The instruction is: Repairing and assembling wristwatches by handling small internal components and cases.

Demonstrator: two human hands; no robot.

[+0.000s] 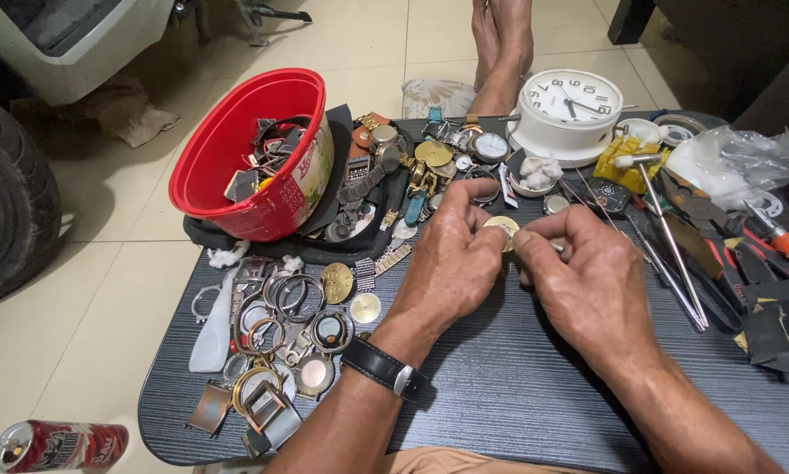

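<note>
My left hand (451,254) pinches a small round gold-coloured watch part (502,226) between thumb and fingers above the dark tabletop (517,386). A black wristwatch (384,367) sits on that wrist. My right hand (588,276) is closed around a thin metal tool (556,247), its tip touching the gold part. Both hands meet near the table's middle.
A red bowl (236,149) of watch parts stands at the back left. Loose cases, rings and dials (280,342) lie at the left. A white clock (570,110), pliers and screwdrivers (745,254), a plastic bag (737,158), a can (57,445) and bare feet (502,44) surround the work.
</note>
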